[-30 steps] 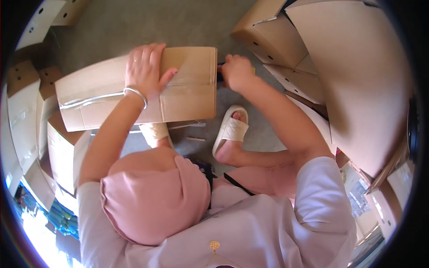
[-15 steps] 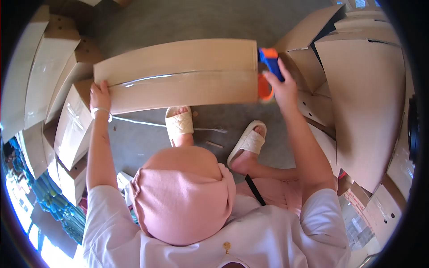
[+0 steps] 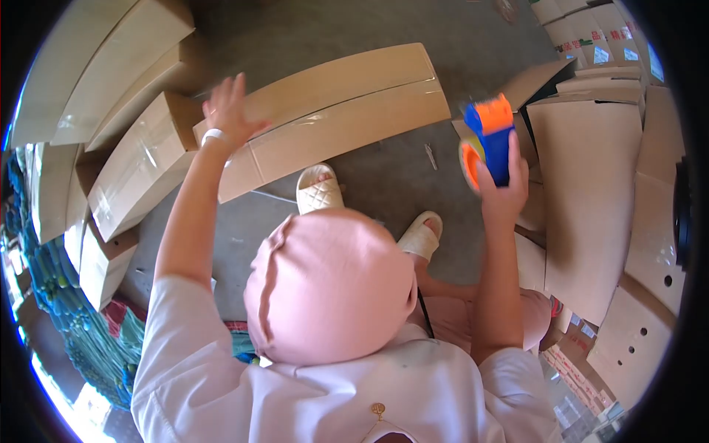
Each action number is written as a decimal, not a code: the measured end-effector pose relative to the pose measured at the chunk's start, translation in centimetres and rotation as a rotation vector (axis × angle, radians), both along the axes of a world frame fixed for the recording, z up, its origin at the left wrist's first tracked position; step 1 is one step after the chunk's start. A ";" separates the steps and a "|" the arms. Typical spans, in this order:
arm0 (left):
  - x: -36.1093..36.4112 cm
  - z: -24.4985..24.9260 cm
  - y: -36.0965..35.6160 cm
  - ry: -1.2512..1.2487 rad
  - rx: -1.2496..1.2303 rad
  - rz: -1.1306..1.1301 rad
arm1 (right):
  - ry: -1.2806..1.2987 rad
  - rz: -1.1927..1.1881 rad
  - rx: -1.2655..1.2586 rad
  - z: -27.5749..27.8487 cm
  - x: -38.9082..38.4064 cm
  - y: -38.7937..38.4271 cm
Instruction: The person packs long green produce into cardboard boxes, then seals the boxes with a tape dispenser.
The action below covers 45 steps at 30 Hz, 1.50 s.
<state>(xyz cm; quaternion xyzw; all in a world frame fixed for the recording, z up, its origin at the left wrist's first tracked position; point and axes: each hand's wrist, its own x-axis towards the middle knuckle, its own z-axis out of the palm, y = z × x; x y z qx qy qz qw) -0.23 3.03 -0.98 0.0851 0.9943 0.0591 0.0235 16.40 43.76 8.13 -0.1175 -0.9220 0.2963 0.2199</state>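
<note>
A long cardboard box (image 3: 340, 129) lies aslant ahead of me, a strip of clear tape running along its seam. Over its left end, my left hand (image 3: 233, 118) is open with fingers spread, overlapping the box in this view. My right hand (image 3: 508, 188) grips a blue and orange tape dispenser (image 3: 498, 148) to the right of the box, apart from it. An orange ring with a yellowish roll shows on the dispenser's left side.
Stacked cardboard boxes (image 3: 140, 162) stand on the left, with green-blue netted material (image 3: 81, 317) below them. More cartons (image 3: 591, 192) rise on the right, some printed with red characters at the back. My sandalled feet (image 3: 320, 193) are on the grey floor near the box.
My left hand has opened off the box's left end. The box has tilted, right end farther up. My right hand, with the tape dispenser, has moved right, away from the box's end.
</note>
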 end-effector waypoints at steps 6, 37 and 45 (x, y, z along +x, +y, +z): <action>0.3 0.6 2.6 -0.267 0.001 -0.082 | -0.031 -0.091 -0.003 2.0 8.5 -0.8; 4.9 2.3 20.7 -1.180 1.725 -0.154 | -0.084 0.124 0.122 -0.3 3.4 -6.3; -1.2 0.0 19.6 -0.600 1.252 -0.295 | -0.391 0.181 0.263 2.9 -0.9 -6.2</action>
